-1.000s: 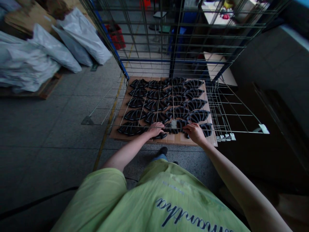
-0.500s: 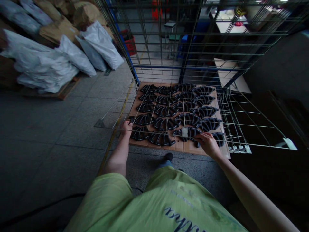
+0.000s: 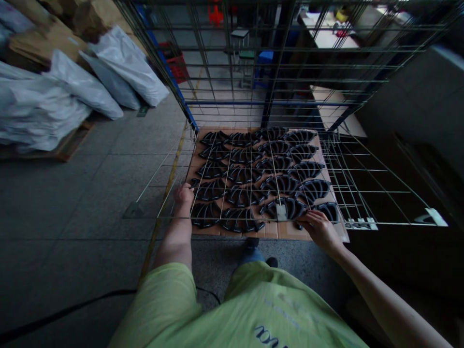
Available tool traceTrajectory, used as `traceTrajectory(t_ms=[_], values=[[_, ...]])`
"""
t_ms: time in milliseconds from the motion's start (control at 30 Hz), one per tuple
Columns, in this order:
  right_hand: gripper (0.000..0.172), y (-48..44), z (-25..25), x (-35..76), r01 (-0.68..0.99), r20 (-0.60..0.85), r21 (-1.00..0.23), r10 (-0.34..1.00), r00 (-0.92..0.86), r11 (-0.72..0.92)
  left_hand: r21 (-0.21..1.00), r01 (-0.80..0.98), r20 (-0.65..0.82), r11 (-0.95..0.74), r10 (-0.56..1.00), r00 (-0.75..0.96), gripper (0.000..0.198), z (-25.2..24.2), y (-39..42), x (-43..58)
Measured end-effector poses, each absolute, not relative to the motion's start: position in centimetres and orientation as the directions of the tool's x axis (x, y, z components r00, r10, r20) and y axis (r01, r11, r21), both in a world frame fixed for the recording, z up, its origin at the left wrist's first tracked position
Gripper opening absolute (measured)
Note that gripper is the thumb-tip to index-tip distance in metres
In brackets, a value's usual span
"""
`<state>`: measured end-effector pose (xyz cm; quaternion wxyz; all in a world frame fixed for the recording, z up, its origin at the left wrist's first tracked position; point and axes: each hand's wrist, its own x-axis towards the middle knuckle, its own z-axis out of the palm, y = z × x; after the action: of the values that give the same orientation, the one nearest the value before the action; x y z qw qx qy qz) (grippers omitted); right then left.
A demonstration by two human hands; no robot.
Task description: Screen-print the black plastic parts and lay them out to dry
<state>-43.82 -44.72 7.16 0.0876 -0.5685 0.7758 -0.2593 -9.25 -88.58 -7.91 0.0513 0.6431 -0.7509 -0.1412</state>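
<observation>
Several black curved ribbed parts [image 3: 250, 169] lie in rows on a brown cardboard sheet [image 3: 279, 231] on the floor of a wire cage cart. A wire grid panel [image 3: 232, 193] hangs low over them. My left hand [image 3: 183, 194] is closed at the panel's front left corner, by the cardboard's left edge. My right hand [image 3: 319, 228] rests at the front right, fingers bent on the black part [image 3: 326, 210] nearest the corner. A small white tag [image 3: 281, 211] hangs on the panel's front wire.
Wire cage walls [image 3: 253, 58] rise behind the sheet, with a blue frame [image 3: 188, 113]. A second wire panel [image 3: 373, 188] juts out to the right. White sacks [image 3: 108, 72] lie on a wooden pallet at left. A yellow floor line [image 3: 163, 203] and a black cable [image 3: 72, 309] cross the concrete.
My left hand has moved from the front middle parts out to the left corner of the sheet. My right hand has stayed at the front right.
</observation>
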Motion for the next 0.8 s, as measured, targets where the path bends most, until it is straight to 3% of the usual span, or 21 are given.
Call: traceTrajectory(t_ms=[200,367,500,800], values=[[0.017,-44.4,5.2,-43.4,-0.856,0.167,-0.472,-0.931,-0.324,0.213,0.311,-0.931,-0.110,0.192,-0.965,-0.236,0.032,-9.2,-88.9,-10.1],[0.018,-44.0,1.9,-42.8,-0.847,0.156,-0.484,-0.931,-0.330,0.219,0.373,-0.904,0.102,0.209,-0.978,-0.184,0.050,-9.4,-84.2,-10.3],[0.015,-43.7,-0.3,-42.3,-0.833,0.124,-0.496,-0.930,-0.347,0.245,0.437,-0.861,0.164,0.261,-0.964,-0.208,0.066,-10.4,-77.5,-9.1],[0.019,-43.6,-3.5,-41.7,-0.790,0.041,-0.526,-0.918,-0.393,0.315,0.407,-0.795,0.132,0.450,-0.890,-0.436,0.059,-11.5,-65.2,-2.1]])
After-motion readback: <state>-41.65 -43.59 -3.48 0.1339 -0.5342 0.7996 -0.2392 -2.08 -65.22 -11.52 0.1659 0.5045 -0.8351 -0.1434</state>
